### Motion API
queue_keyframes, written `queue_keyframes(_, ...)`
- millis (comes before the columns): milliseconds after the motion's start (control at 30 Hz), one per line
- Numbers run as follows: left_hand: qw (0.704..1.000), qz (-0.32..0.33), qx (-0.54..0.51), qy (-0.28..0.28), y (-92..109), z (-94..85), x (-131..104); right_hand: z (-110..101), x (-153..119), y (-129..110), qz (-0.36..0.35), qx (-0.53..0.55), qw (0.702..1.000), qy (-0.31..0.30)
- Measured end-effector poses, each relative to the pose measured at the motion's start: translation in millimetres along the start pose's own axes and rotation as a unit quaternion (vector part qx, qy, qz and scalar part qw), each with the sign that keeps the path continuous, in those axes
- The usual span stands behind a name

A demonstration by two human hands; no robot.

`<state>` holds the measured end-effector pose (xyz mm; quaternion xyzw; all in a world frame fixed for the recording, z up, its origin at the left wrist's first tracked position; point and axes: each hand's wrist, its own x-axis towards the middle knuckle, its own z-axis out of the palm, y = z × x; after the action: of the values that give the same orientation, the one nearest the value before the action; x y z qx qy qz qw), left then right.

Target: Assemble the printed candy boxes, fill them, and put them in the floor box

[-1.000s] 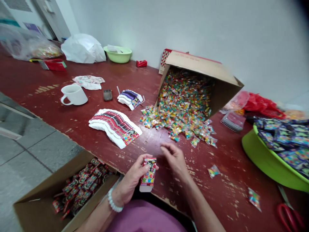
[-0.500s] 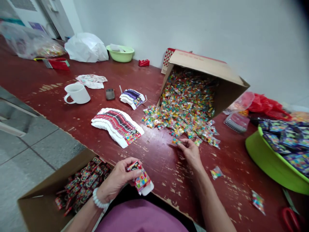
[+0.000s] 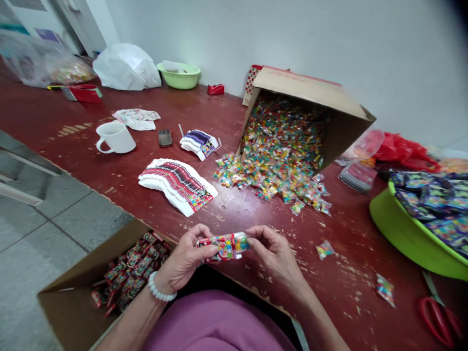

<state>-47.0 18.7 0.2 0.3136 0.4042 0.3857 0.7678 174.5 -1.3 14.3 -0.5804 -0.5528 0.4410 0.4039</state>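
Note:
My left hand [image 3: 190, 253], with a beaded bracelet on its wrist, holds a small red printed box [image 3: 218, 247] lying sideways over the table's front edge. At the box's right end, my right hand [image 3: 272, 251] pinches a small clear candy packet [image 3: 241, 242], which sits partly within the opening. Behind the hands lies a fanned stack of flat red boxes [image 3: 179, 185]. A tipped cardboard box [image 3: 300, 83] spills many candy packets [image 3: 278, 165] onto the table.
An open carton [image 3: 69, 312] of filled red boxes stands below left. Around the table [image 3: 127, 168] are a white mug [image 3: 117, 138], purple flat boxes [image 3: 199, 141], a green basin [image 3: 409, 239], two loose packets and red scissors [image 3: 437, 319].
My right hand has moved left from the candy pile with a packet, bringing it to the box. My left hand has turned the box more level. The view has shifted slightly.

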Motion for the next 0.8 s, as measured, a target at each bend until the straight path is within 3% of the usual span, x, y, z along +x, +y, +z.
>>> queue_keyframes(133, 0.99, -0.075, 0.033, -0.115, -13.5, 8.1, -3.2, 6.6, 0.3, -7.8, -0.043, -0.056, 0.996, -0.051)
queue_keyframes(200, 0.982, -0.099, 0.026, -0.161, -18.6, 14.2, -3.7, 10.1, 2.3, -9.4, -0.076, -0.088, 0.992, -0.043)
queue_keyframes(267, 0.981, -0.093, 0.018, -0.172, -20.8, 19.0, -3.5, 12.1, 4.2, -11.2, -0.122, -0.142, 0.982, -0.018)
queue_keyframes(367, 0.988, -0.061, 0.007, -0.144, -18.5, 21.3, -2.5, 11.6, 4.4, -13.7, -0.18, -0.173, 0.967, 0.042)
queue_keyframes(500, 0.995, -0.036, -0.002, -0.098, -11.7, 21.1, -1.8, 11.7, -0.5, -9.1, -0.162, -0.083, 0.979, 0.093)
queue_keyframes(700, 0.992, -0.075, -0.104, 0.007, -9.3, 29.9, 1.1, 30.8, -9.3, 4.2, -0.124, 0.017, 0.991, 0.042)
queue_keyframes(800, 0.992, -0.053, -0.107, 0.048, -13.2, 31.6, 2.1, 39.9, -9.7, 6.9, -0.115, 0.062, 0.991, 0.031)
